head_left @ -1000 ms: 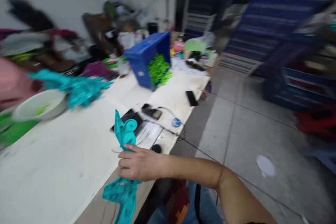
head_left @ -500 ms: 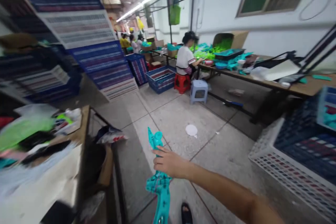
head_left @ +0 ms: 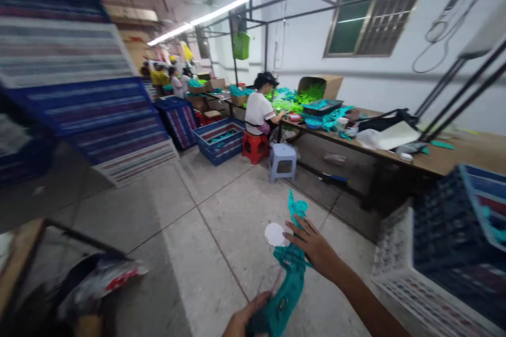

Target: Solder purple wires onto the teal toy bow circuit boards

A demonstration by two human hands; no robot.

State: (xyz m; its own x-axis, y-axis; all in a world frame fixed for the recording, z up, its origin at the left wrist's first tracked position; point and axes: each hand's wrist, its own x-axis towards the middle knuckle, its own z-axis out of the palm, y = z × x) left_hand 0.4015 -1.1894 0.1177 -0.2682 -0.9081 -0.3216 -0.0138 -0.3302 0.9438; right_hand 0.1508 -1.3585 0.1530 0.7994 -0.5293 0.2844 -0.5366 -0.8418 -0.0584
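Note:
A long, curved teal plastic piece (head_left: 290,289), which looks like part of a toy, slants upward in front of me over the floor. Around its lower end my left hand (head_left: 247,318) is closed, partly cut off by the bottom edge of the view. My right hand (head_left: 312,247) grips the upper part from the right side, its fingers laid across the front. Above those fingers the piece ends in a pointed tip and a round disc. The right thumb is hidden behind the piece.
A white round disc (head_left: 274,234) lies on the tiled floor. Crates (head_left: 446,221) stand at right, and tall crate stacks (head_left: 114,116) at left. A seated person (head_left: 259,108) works at a long table (head_left: 466,155); a blue-grey stool (head_left: 283,160) stands nearby.
The view has swung right and the left-hand table has mostly slid out. The teal piece and right hand now appear further right. My left hand has come into view at the piece's lower end.

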